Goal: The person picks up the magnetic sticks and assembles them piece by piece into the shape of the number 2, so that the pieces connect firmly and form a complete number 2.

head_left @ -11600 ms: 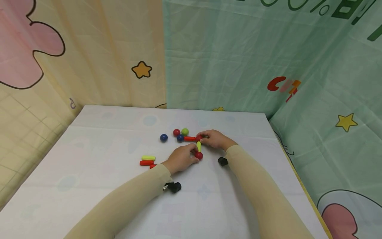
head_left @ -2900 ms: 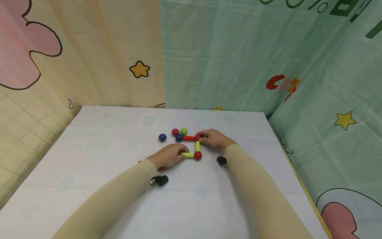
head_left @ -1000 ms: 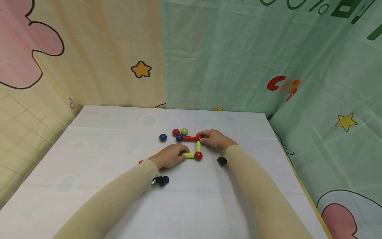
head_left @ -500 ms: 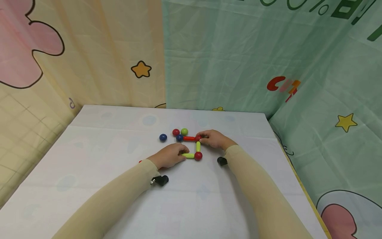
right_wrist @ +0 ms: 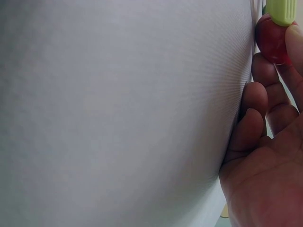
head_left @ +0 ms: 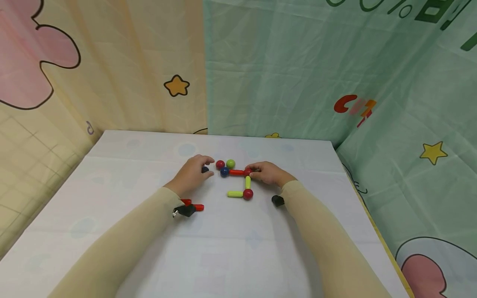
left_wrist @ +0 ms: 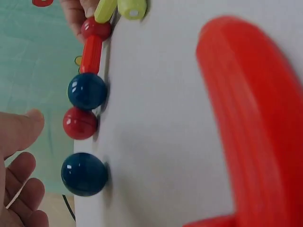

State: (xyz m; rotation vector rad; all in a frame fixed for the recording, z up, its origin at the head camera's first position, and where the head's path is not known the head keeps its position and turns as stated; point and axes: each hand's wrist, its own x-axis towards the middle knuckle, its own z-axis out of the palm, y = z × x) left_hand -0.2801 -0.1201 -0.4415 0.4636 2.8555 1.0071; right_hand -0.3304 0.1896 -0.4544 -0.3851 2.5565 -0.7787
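White tabletop (head_left: 238,256) | printed cloth walls (head_left: 294,82) | left fingers (head_left: 205,158) parted around blue ball (left_wrist: 84,174), contact unclear | right fingers (right_wrist: 266,71) pinch red ball (right_wrist: 271,41)

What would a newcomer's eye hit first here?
Likely the bright ball-and-rod chain on the white table, its far corner a red ball pinched by the right hand. Next, the left hand at the loose blue ball, left of the chain. In the left wrist view, a red rod looms large at right.

White table (head_left: 253,256) — 6 balls (head_left: 247,194), 5 rods (head_left: 235,194)
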